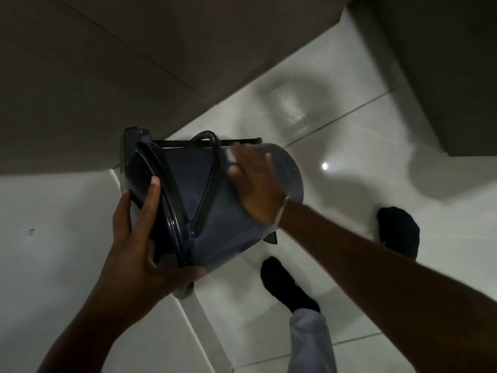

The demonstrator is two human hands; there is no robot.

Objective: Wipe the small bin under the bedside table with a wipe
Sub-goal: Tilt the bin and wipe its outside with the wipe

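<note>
Right, the left hand [134, 232] has the bin [215, 200] by its lid end: grip spread wide, fingers over the dark lid [142, 179] and thumb wrapped under the rim, so the whole thing hangs tipped on its side, up off the tiled floor [349, 157], base pointing away to the right. The right hand [255, 189] lies flat on the curved grey-blue wall, fingers pressed together over a pale scrap that looks like the wipe [231, 156], just showing past the fingertips and blurred with the stroke.

To do this pass well, I'd say keep that palm flat so the wipe stays trapped under the fingers and doesn't bunch. The black wire handle [209, 184] lies across the wall right beside the wiping hand, so it'll want going around or lifting. Rolling the bin with the left hand would bring unwiped wall up to the wipe. The lid looks loose-hinged; keep that hold firm or it may swing.

Behind stands dark furniture [94, 76]; below, two feet in black socks [287, 284].
</note>
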